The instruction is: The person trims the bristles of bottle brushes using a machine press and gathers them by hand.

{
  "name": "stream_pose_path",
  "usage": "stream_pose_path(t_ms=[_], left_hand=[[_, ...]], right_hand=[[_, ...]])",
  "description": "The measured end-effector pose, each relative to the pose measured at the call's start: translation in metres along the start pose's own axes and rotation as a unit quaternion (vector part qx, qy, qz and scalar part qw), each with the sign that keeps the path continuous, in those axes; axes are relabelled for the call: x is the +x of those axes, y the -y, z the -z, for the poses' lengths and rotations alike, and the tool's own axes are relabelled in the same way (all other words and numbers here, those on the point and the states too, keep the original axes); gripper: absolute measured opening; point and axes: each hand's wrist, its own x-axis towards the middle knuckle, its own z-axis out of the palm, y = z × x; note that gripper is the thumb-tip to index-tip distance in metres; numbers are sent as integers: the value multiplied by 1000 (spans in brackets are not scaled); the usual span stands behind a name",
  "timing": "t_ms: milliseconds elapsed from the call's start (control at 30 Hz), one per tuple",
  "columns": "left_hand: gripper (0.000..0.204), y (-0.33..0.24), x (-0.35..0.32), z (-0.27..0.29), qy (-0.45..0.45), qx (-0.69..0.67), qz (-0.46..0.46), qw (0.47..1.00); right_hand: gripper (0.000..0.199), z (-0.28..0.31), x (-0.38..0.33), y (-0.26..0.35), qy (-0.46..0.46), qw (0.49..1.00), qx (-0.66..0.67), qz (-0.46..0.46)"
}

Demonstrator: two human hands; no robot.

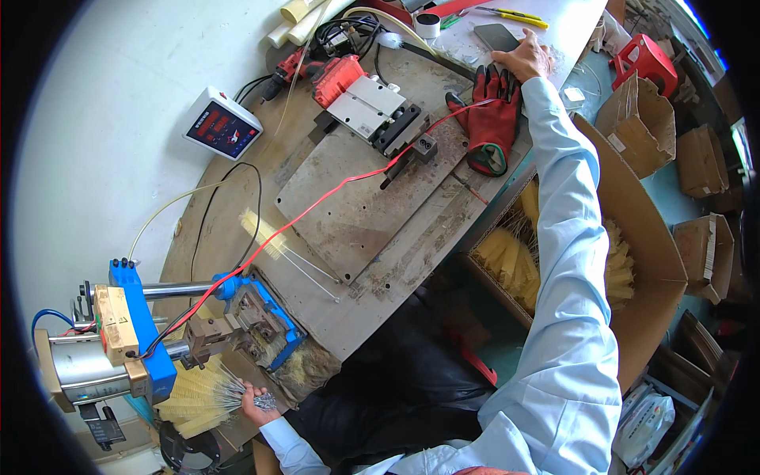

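Observation:
At the lower left, my left hand (257,405) is closed around the twisted wire stems of a bundle of brushes (198,396) with pale yellow bristles. The bristle ends fan out leftward, below a blue and silver clamping machine (150,332). My right arm is stretched far across the workbench. There my right hand (529,57) lies at the edge of a dark flat rectangular object (499,36), perhaps a phone, with thumb and fingers apart. Just below that hand is a red and black work glove (489,119). A few loose brushes (265,233) rest on the bench.
A metal plate (364,214) with a mounted fixture (372,111) covers the bench middle, crossed by a red cable (317,214). A red drill (286,73) and digital display box (223,124) sit behind. A cardboard box (649,317) of brushes stands right, near a red stool (645,63).

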Motion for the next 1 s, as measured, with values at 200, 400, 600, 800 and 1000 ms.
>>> stream_pose_path(t_ms=[200, 400, 600, 800, 1000], left_hand=[[42, 3, 6, 15, 24, 8, -10, 1000], [40, 7, 8, 22, 22, -13, 5, 1000], [42, 5, 5, 15, 29, -13, 3, 999], [43, 2, 2, 11, 22, -6, 4, 1000], [43, 4, 1, 12, 15, -3, 0, 1000]], right_hand=[[100, -2, -7, 3, -5, 1000, 1, 1], [98, 5, -11, 4, -3, 1000, 8, -4], [97, 11, -14, 8, 13, 1000, 5, -13], [96, 13, -14, 9, 13, 1000, 11, -15], [95, 11, -18, 11, -8, 1000, -3, -14]])
